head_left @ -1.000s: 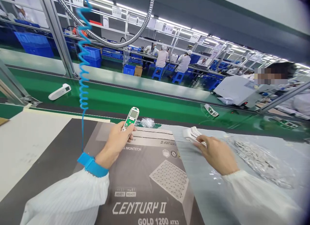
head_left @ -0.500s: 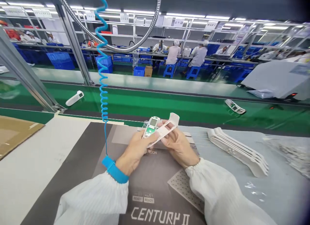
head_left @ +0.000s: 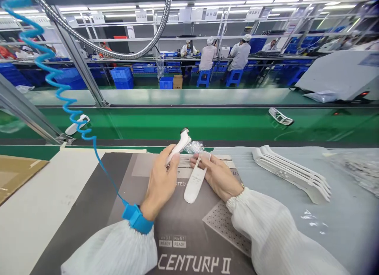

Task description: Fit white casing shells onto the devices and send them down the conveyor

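My left hand (head_left: 162,178) grips a white handheld thermometer body (head_left: 182,142), now seen edge-on with its dark-tipped head pointing up. A blue wrist strap (head_left: 137,218) circles that wrist. In my right hand (head_left: 220,174) is a long white plastic cover (head_left: 194,185) with a window opening, held near its upper end and hanging down over the dark printed mat (head_left: 177,219). The two parts are apart. Behind them lies a crumpled clear plastic wrapper (head_left: 194,146).
Several white covers (head_left: 291,173) lie nested on the grey sheet at right, near a clear bag of small parts (head_left: 355,170). Beyond, a green conveyor (head_left: 177,125) carries a white unit (head_left: 77,124) and an open one (head_left: 280,116). A coiled blue cord (head_left: 68,101) hangs at left.
My left hand has turned the thermometer body from board-up to edge-on. The cover has swung from slanting across it to hanging downward in my right hand, apart from the body. The view has shifted.
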The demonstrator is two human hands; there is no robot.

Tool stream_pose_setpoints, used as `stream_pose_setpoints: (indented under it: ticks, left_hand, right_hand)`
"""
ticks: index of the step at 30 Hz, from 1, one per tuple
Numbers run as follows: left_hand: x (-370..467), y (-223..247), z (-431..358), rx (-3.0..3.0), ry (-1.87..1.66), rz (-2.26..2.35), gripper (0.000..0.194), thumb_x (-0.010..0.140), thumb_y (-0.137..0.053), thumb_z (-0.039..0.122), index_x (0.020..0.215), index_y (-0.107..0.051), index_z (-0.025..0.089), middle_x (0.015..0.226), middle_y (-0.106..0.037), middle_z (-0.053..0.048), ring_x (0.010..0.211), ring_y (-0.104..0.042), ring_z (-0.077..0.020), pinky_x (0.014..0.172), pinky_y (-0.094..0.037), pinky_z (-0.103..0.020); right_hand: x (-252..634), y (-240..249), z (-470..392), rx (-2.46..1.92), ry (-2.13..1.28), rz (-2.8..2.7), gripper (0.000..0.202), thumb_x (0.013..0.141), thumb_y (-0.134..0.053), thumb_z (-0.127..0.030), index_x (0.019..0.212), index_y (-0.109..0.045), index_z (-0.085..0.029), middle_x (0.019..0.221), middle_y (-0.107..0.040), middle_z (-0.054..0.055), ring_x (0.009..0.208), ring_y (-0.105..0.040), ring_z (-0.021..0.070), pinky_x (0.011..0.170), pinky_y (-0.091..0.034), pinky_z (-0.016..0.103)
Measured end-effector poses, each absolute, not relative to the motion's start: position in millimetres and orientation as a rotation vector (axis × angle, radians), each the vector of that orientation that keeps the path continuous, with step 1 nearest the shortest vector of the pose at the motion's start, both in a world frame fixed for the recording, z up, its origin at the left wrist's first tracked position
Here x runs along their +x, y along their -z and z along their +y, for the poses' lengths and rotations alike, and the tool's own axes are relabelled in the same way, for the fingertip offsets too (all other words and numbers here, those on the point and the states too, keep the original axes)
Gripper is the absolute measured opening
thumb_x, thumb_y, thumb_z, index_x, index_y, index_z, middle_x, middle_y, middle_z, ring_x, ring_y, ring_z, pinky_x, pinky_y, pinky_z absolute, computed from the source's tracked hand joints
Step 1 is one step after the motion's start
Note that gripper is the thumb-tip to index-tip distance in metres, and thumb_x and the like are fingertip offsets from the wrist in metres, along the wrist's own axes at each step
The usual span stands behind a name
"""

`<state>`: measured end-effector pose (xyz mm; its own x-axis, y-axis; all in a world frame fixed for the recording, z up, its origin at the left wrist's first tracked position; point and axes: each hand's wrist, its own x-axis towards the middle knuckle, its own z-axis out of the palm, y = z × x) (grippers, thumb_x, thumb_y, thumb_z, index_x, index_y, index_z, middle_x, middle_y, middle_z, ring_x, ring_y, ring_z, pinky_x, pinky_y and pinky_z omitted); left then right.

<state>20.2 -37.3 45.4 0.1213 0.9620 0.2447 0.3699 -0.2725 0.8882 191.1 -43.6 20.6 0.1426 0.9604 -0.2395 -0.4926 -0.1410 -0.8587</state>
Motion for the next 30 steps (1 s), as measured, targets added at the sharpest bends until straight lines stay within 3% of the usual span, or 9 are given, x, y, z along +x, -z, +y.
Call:
stream_pose_setpoints:
  ticks: [3,6,11,14,19,26,30]
  left_hand:
    - [30,-41,-45,1.865,-1.024,1.292,0.037,0.095,-0.049,0.034,0.129,-0.058,0.024,0.129,-0.062,-0.007,0.118,-0.056,-0.0233,0.1,-0.042,-0.038]
    - [35,-37,-50,1.919,-0.873,1.358,0.033,0.088,-0.058,0.028,0.12,-0.064,0.023,0.116,-0.068,-0.008,0.11,-0.061,-0.0273,0.097,-0.044,-0.043]
    - [36,-38,-50,1.642,-0.889,1.295,0.027,0.085,-0.063,0.032,0.111,-0.067,0.025,0.105,-0.072,-0.004,0.096,-0.067,-0.0224,0.086,-0.051,-0.037]
    - [36,-37,-48,1.444,-0.913,1.236,0.025,0.083,-0.065,0.033,0.105,-0.066,0.021,0.102,-0.072,-0.006,0.095,-0.068,-0.0211,0.082,-0.053,-0.033]
    - [38,-33,-47,1.365,-1.0,1.187,0.027,0.084,-0.065,0.034,0.107,-0.062,0.02,0.104,-0.071,-0.007,0.095,-0.068,-0.021,0.079,-0.053,-0.032]
    - [39,-35,-53,1.64,-0.982,1.145,0.034,0.092,-0.056,0.031,0.125,-0.058,0.025,0.126,-0.064,-0.005,0.114,-0.061,-0.0217,0.099,-0.047,-0.036]
    - [45,-38,-61,2.025,-0.763,1.302,0.044,0.099,-0.04,0.038,0.139,-0.047,0.021,0.134,-0.059,-0.012,0.118,-0.059,-0.0299,0.098,-0.047,-0.045]
  right_hand:
    - [193,-25,-46,-0.851,-1.503,-0.591,0.037,0.061,-0.065,-0.006,0.093,-0.066,-0.023,0.108,-0.067,0.003,0.116,-0.058,0.0254,0.104,-0.047,0.044]
    - [194,-29,-48,-0.775,-1.537,-0.675,0.046,0.055,-0.06,-0.003,0.095,-0.067,-0.023,0.112,-0.067,0.005,0.121,-0.056,0.0281,0.104,-0.048,0.047]
    - [194,-25,-47,-0.841,-1.531,-0.655,0.035,0.077,-0.073,-0.024,0.111,-0.067,-0.022,0.109,-0.07,0.007,0.119,-0.059,0.0262,0.104,-0.049,0.046]
    - [193,-19,-45,-0.891,-1.476,-0.568,0.044,0.071,-0.083,-0.025,0.111,-0.067,-0.023,0.106,-0.072,0.004,0.116,-0.062,0.0229,0.108,-0.046,0.041]
    - [189,-15,-44,-0.85,-1.337,-0.528,0.054,0.062,-0.09,-0.023,0.111,-0.069,-0.023,0.12,-0.07,0.003,0.119,-0.061,0.0197,0.113,-0.04,0.032]
    - [179,-18,-48,-0.866,-1.328,-0.602,0.055,0.064,-0.089,-0.034,0.113,-0.069,-0.024,0.121,-0.069,0.003,0.118,-0.06,0.019,0.105,-0.045,0.029]
    - [178,-25,-50,-0.749,-1.499,-0.462,0.05,0.075,-0.069,-0.066,0.098,-0.07,-0.021,0.095,-0.073,0.004,0.095,-0.067,0.0203,0.09,-0.054,0.035]
